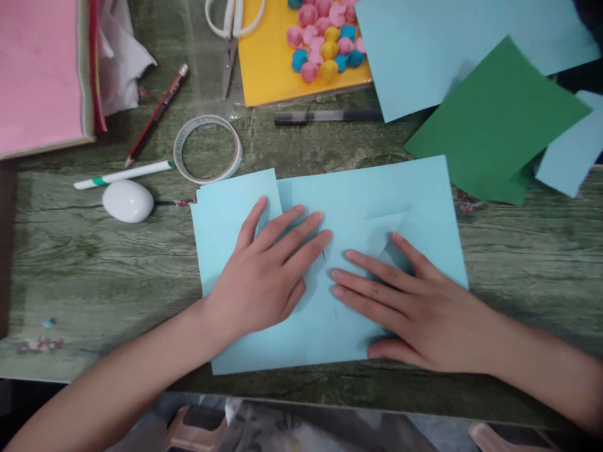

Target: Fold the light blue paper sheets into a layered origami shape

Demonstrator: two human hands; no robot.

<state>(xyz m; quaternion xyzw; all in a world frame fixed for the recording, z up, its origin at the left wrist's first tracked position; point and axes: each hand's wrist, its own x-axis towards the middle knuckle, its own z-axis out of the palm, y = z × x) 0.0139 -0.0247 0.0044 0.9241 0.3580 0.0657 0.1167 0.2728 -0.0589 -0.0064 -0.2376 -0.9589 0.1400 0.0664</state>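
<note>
A large light blue sheet of paper (pixel 358 188) lies on the table in front of me. On its left part rests a smaller light blue piece of paper (pixel 235 201), partly covered by my left hand (pixel 268 276). That hand lies flat with fingers spread, its fingertips reaching past the smaller piece onto the sheet. My right hand (pixel 409 301) is spread out over the right part of the sheet, palm down. Beside its fingers a light blue paper flap (pixel 389 229) stands slightly raised. What lies under both palms is hidden.
Behind the sheet are a tape roll (pixel 207 179), a black pen (pixel 330 116), scissors (pixel 230 56) and bagged pink, yellow and blue pieces (pixel 325 37). A white egg-shaped object (pixel 128 201), a marker (pixel 125 174) and a pencil (pixel 157 115) lie left. Green paper (pixel 494 119) lies right.
</note>
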